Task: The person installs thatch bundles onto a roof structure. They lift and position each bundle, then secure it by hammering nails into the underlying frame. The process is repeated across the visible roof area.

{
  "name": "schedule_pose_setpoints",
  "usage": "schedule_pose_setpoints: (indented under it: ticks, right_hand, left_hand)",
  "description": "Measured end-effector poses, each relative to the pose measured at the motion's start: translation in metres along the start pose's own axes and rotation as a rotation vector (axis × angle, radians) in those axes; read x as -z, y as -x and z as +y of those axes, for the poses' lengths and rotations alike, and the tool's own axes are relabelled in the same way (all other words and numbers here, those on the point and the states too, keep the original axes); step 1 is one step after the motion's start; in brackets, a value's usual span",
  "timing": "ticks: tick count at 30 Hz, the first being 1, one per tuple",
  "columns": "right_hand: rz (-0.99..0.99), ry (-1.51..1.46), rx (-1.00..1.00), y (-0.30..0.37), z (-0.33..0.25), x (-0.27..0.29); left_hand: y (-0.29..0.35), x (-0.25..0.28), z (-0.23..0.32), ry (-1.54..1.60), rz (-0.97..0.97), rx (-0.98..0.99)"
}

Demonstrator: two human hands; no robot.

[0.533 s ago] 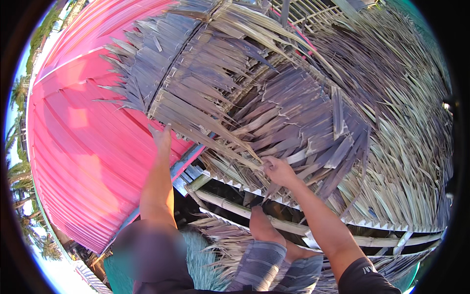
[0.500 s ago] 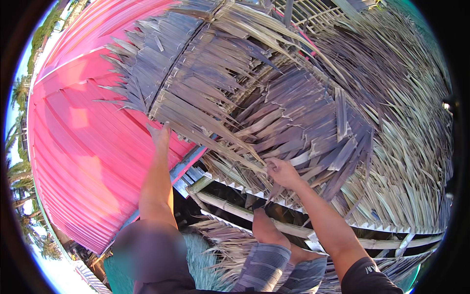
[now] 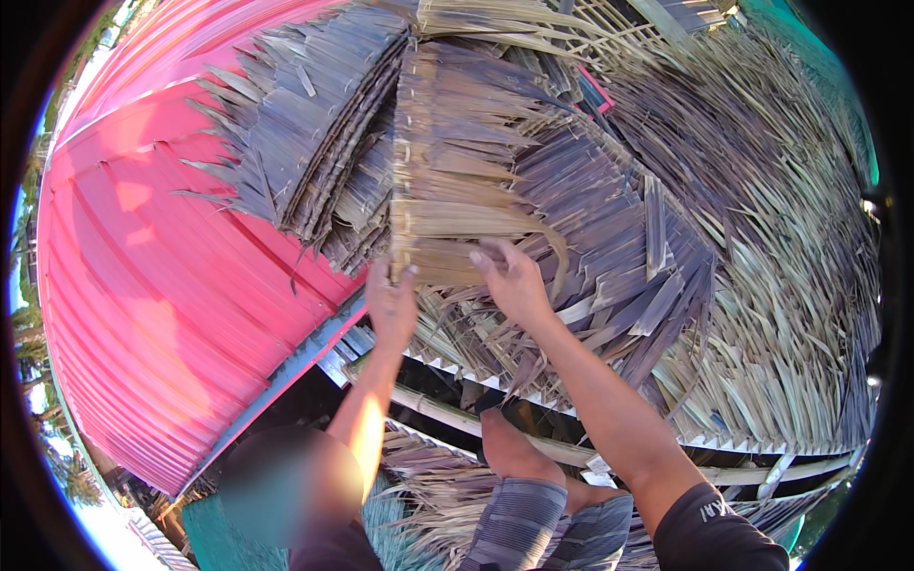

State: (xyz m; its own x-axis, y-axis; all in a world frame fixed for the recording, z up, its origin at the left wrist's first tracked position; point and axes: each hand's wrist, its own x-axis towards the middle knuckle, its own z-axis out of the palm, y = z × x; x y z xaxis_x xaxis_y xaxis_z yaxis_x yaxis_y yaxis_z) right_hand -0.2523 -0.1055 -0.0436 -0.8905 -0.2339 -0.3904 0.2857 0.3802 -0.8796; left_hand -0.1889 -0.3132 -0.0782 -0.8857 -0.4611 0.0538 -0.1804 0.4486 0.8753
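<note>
Pinching its near end, the left hand (image 3: 391,309) is holding a brown thatch panel (image 3: 452,176) beside the grey thatch stack (image 3: 324,100); the right hand (image 3: 519,287) is touching the panel's leaves, grip closure unclear.

Right of the pink ribbed metal roof (image 3: 162,324), the long dried-leaf thatch panel (image 3: 457,176) is streaked tan and brown; the grey cloth shorts (image 3: 514,519) are striped.

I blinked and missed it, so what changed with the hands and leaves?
The left hand moved right, swinging its end of the leaf sheet away from the leaf pile. The right hand moved up and left, and is by the sheet's leaf tips. The pile and the pink roof stayed put.
</note>
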Motion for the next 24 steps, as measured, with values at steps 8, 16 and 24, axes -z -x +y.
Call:
schedule_pose_setpoints:
  ticks: [8,16,24]
  right_hand:
    - [0.010,0.641,-0.236,-0.052,-0.076,-0.019]
    - [0.273,0.276,-0.005,0.002,-0.011,0.011]
    - [0.400,0.011,-0.106,0.130,0.020,0.017]
  left_hand:
    - [0.063,-0.034,0.066,0.290,-0.448,0.186]
    - [-0.119,0.107,-0.152,0.172,0.574,0.716]
    - [-0.083,0.122,-0.157,0.650,0.168,1.042]
